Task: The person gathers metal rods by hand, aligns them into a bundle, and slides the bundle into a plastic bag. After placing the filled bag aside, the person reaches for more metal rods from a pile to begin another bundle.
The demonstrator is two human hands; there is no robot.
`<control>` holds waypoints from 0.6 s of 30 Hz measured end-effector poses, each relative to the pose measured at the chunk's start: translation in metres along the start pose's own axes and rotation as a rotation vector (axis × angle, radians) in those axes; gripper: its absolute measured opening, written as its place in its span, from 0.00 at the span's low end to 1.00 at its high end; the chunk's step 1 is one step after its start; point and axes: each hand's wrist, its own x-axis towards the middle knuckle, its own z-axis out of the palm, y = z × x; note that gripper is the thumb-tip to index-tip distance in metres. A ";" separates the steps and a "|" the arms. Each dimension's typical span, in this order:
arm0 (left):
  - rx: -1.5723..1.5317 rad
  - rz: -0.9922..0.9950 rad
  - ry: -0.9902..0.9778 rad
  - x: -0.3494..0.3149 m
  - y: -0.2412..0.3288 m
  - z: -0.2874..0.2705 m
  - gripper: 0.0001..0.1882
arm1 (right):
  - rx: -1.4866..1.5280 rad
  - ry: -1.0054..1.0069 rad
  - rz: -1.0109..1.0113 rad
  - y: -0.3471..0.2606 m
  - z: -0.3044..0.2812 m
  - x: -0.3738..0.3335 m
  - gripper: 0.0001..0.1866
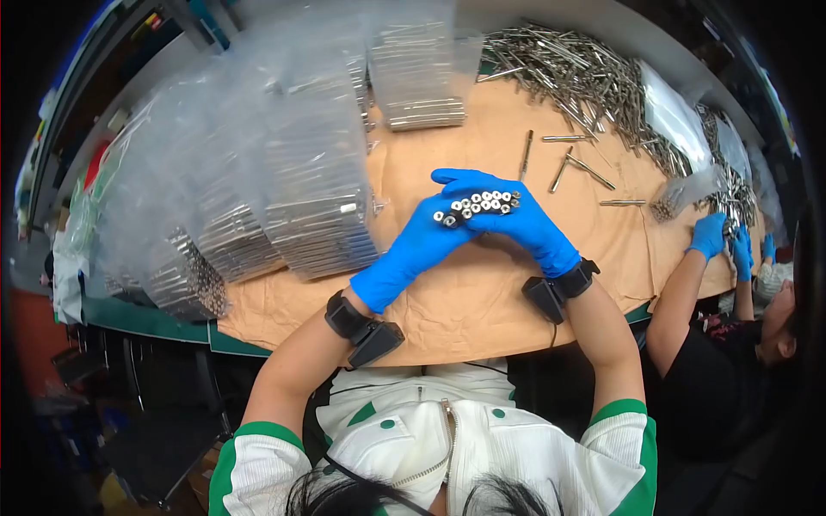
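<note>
A bundle of slim metal rods (483, 204) sits between my two blue-gloved hands, its round ends facing me in uneven rows. My left hand (428, 236) closes round the bundle's left side. My right hand (527, 225) wraps its right side, and the fingers of both hands meet around it. The rods' far length is hidden by the gloves. Just beyond my hands, several loose rods (592, 171) lie on the brown paper (430, 314) that covers the table.
Clear plastic bags of stacked rods (314, 206) stand at the left, with another bag (419, 82) at the back. A large heap of loose rods (568, 64) spreads across the back right. At the far right, a co-worker's gloved hands (709, 236) handle rods beside a small bag (688, 191).
</note>
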 end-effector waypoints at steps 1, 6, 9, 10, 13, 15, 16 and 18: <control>-0.015 -0.016 0.011 0.000 0.005 0.001 0.16 | 0.004 0.005 0.020 -0.001 0.000 0.000 0.24; -0.134 -0.018 0.080 -0.001 0.011 0.009 0.13 | 0.071 0.066 0.103 -0.006 0.004 -0.001 0.22; -0.173 -0.036 0.088 -0.004 0.013 -0.001 0.13 | 0.085 0.083 0.123 -0.007 0.009 0.004 0.22; -0.175 -0.066 0.071 -0.004 0.016 -0.006 0.13 | 0.064 0.075 0.127 -0.008 0.011 0.004 0.22; -0.166 -0.111 0.013 -0.004 0.028 -0.014 0.12 | 0.054 0.066 0.163 -0.012 0.015 0.006 0.22; -0.136 -0.133 -0.077 -0.004 0.034 -0.019 0.12 | 0.072 0.070 0.215 -0.015 0.017 0.007 0.22; -0.137 -0.133 -0.075 -0.004 0.034 -0.021 0.12 | 0.071 0.067 0.216 -0.014 0.017 0.007 0.22; -0.079 -0.138 -0.122 -0.004 0.034 -0.023 0.11 | 0.059 0.044 0.203 -0.012 0.013 0.005 0.23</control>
